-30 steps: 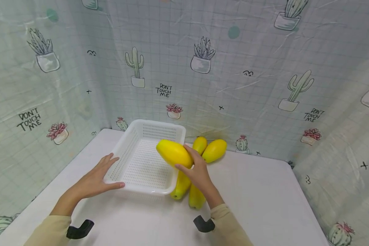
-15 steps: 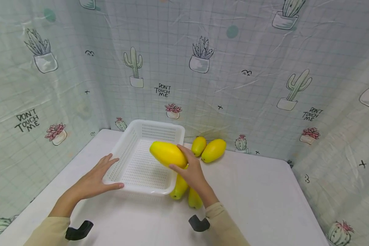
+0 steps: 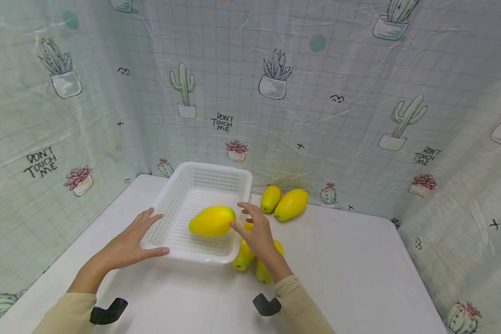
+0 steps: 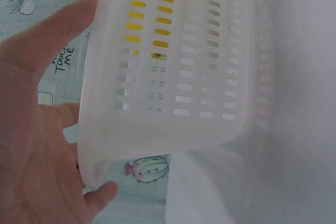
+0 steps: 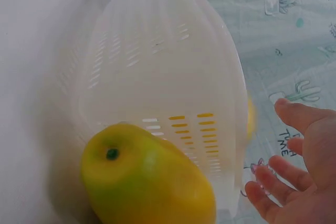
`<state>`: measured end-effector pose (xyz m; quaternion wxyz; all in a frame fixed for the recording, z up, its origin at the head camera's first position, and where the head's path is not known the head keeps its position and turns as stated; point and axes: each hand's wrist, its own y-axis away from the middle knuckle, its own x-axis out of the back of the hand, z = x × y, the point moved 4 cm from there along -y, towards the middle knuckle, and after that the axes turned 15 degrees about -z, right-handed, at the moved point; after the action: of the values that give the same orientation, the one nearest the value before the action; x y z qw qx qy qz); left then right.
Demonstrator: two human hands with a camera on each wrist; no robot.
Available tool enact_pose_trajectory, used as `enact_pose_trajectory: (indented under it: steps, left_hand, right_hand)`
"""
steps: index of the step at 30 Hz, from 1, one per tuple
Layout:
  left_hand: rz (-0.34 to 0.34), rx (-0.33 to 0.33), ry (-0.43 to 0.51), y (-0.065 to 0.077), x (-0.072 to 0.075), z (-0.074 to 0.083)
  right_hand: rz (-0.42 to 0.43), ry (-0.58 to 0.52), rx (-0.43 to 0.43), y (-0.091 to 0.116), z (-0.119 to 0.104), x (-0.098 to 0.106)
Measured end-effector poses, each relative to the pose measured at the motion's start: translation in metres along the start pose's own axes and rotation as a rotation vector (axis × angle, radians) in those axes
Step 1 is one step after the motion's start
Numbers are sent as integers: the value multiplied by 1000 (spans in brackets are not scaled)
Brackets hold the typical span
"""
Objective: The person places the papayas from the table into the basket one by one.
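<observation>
A white plastic basket [image 3: 183, 256] with slotted walls stands on the table. My left hand [image 3: 131, 243] holds its near left corner, thumb at the front rim and fingers along the left side. One yellow papaya [image 3: 211, 221] with a greenish end lies in the basket. My right hand [image 3: 256, 230] is over the right rim, fingers spread and holding nothing, thumb tip close to that papaya's end. Below this hand, outside the basket, more papayas [image 3: 243, 257] lie partly hidden. In the right wrist view one yellow-green papaya [image 5: 149, 177] sits against the basket's outer wall.
Two more papayas [image 3: 291, 204] lie behind the right hand, near the back edge of the white table [image 3: 342, 260]. A cactus-print curtain [image 3: 338, 125] rises close behind the table and along both sides.
My right hand has brought a papaya left over the basket and let it go. It now lies on the basket floor, with the fingers apart from it. The left hand stays at the corner.
</observation>
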<state>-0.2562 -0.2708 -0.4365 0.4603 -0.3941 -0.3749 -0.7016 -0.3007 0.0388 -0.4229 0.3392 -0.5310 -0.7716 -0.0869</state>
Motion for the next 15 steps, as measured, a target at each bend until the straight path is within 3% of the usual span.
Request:
enact_pose_trajectory:
  steps: [15]
  left_hand:
    - [-17, 7, 11, 0, 1, 2]
  right_hand:
    - [20, -22, -20, 1, 8, 4]
